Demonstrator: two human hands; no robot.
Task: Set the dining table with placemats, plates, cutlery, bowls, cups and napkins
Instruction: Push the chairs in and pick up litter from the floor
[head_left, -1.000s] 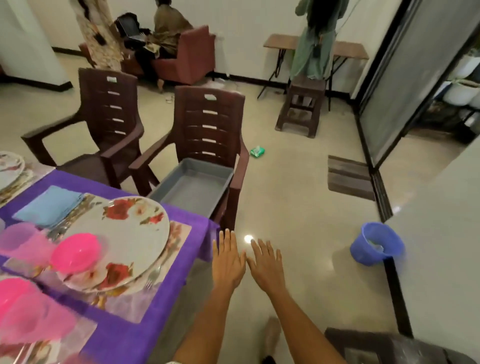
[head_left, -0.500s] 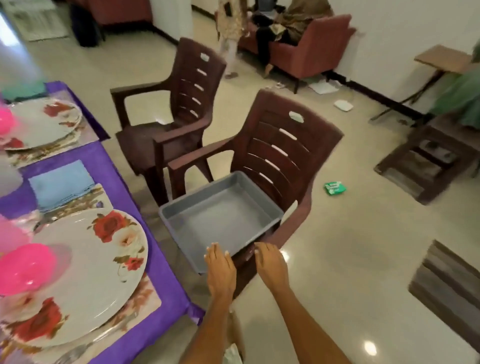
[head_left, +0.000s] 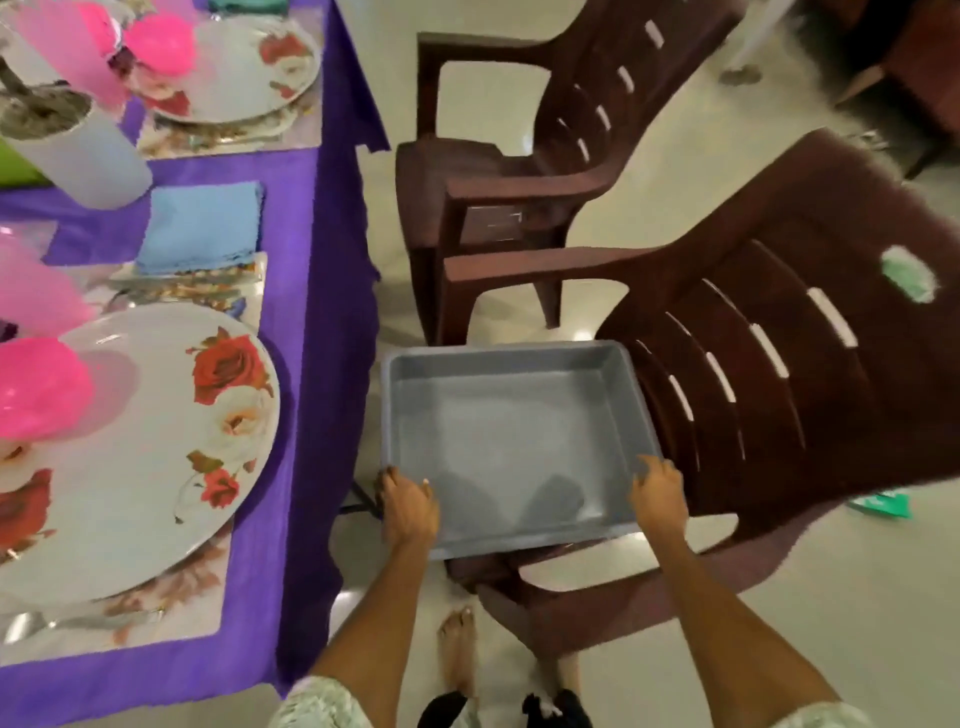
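Both hands (head_left: 408, 506) on grey tray (head_left: 511, 441)

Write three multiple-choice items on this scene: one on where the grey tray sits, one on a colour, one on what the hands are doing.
1. Where is the grey tray?
A. on the table
B. on the near chair's seat
C. on the floor

2. What colour is the tablecloth?
A. purple
B. white
C. yellow

3. What are the hands doing?
A. hanging free
B. lifting a plate
C. gripping the tray's near corners

Answers: 1 B, it rests on the near chair. 2 A, purple shows around the placemats. 3 C, left hand and right hand curl over the rim.
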